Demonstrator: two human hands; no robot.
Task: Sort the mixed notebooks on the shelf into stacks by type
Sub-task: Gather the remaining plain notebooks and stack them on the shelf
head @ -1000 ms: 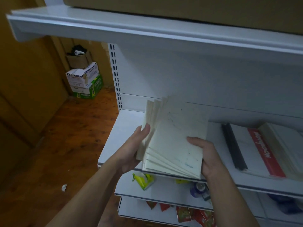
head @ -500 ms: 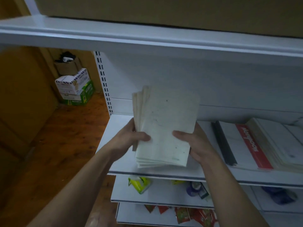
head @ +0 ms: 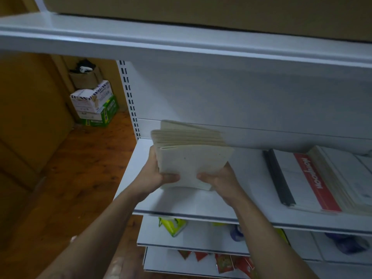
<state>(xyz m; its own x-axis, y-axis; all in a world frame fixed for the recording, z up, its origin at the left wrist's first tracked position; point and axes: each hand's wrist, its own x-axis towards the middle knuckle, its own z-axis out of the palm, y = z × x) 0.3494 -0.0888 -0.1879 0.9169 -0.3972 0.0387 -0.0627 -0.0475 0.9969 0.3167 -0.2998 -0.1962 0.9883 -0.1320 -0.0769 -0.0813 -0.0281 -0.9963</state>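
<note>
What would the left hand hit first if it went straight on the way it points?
Likely the white back panel: the left hand, gripping the cream notebooks, points toward it over the shelf, though depth is unclear.

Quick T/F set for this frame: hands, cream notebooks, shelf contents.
1. The left hand and right hand both grip the cream notebooks. True.
2. The red-banded notebook lies left of the hands. False: it lies to their right, on the same shelf.
3. The lower shelf is bare. False: a yellow-green packet lies on it.
4. Some boxes are stacked on the floor at the left. True.
</note>
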